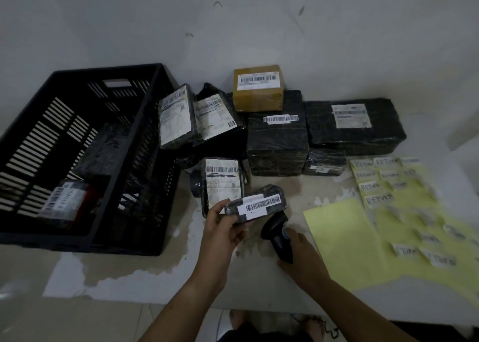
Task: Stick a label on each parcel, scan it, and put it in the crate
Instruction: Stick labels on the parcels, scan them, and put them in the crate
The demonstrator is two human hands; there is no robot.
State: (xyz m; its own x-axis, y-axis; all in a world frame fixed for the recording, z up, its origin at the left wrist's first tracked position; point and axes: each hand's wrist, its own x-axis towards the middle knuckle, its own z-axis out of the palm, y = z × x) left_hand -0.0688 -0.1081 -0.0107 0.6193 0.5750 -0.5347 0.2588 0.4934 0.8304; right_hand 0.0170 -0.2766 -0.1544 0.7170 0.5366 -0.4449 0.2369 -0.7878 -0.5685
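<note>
Head view: a small black-wrapped parcel [256, 203] is held clear of the table [134, 277], with its white barcode strip [269, 201] turned upward. Its left end is gripped by the left hand [223, 229]. The thumb is laid on the top edge at the parcel's 9 o'clock end and the fingers [239, 235] are curled underneath, so the rest of the parcel juts out past them toward 3 o'clock.

At the parcel's 5 o'clock, just under its free end, the head of a black barcode scanner [277, 231] is tilted up toward it; whether the two touch cannot be told. The scanner's handle is enclosed by the right hand [302, 257], with the fingers wrapped round it.

Just beyond the held parcel, at 12 o'clock, a labelled black parcel [224, 183] lies flat. Farther off, toward 12 and 1 o'clock, more black-wrapped parcels [276, 144] are heaped by the wall [233, 18], with a brown taped box [256, 95] at the back of the heap.

At 9 o'clock a black slatted crate [153, 103] stands on the table. A parcel marked RETURN [64, 199] lies in its near corner and another dark parcel behind that. At 3 to 4 o'clock yellow backing sheets [344, 240] are spread out, bearing white RETURN stickers [378, 199].
</note>
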